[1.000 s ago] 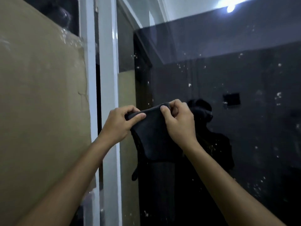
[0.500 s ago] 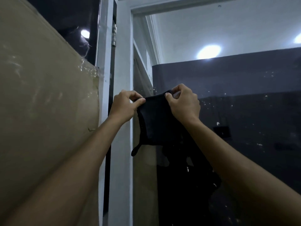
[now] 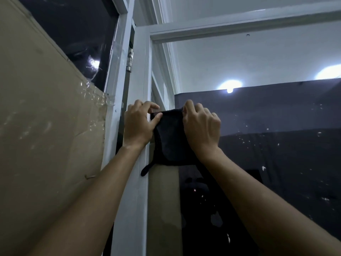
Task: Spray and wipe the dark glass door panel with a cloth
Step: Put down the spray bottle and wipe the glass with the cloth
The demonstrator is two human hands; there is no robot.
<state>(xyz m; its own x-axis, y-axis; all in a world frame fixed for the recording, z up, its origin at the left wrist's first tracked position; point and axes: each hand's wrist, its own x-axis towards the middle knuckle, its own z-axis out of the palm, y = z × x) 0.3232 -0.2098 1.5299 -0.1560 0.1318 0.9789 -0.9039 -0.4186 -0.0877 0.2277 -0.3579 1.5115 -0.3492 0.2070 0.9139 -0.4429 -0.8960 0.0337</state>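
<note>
A dark cloth [image 3: 170, 137] hangs stretched between both hands, high against the left part of the dark glass door panel [image 3: 276, 163]. My left hand [image 3: 138, 124] pinches the cloth's upper left corner between thumb and fingers. My right hand [image 3: 201, 126] grips its upper right edge with curled fingers. A small loop dangles from the cloth's lower left corner. The glass is speckled with white spots and reflects ceiling lights. No spray bottle is in view.
A white door frame post [image 3: 137, 71] stands just left of the cloth, with a hinge [image 3: 130, 61] on it. Cardboard [image 3: 46, 126] taped with clear tape covers the left panel. The frame's top rail [image 3: 239, 23] runs overhead.
Both hands have carried the cloth upward along the glass, keeping their hold. The camera has tilted up, so the frame's top and the ceiling now show.
</note>
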